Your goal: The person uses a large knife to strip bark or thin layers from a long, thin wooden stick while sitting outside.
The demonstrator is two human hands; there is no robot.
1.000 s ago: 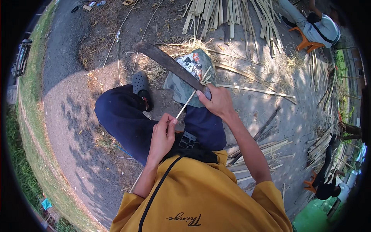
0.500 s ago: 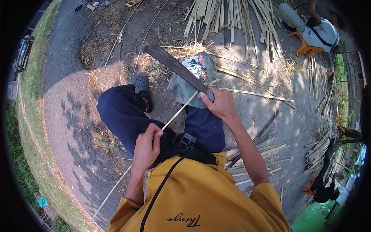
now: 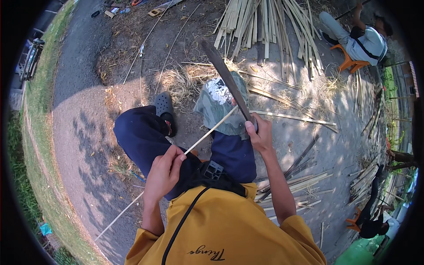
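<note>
Hands apart. Left hand (image 3: 164, 171), nearer the body than the camouflage cloth (image 3: 209, 105), pinches a thin bamboo strip (image 3: 206, 135); its far end lies over the cloth, close to the blade. Right hand (image 3: 260, 135), by the cloth's right edge, clamped on machete (image 3: 226, 74). Loose slats (image 3: 247, 24) fanned beyond the cloth.

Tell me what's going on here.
A person in a mustard shirt grips a long dark knife in the right hand and pinches a thin pale strip in the left hand. The strip's upper end is by the blade, over a camouflage-patterned cloth draped on the right knee; whether they touch is unclear. Flat pale strips lie spread ahead, with curly shavings nearby. Another person sits on an orange seat at upper right.
</note>
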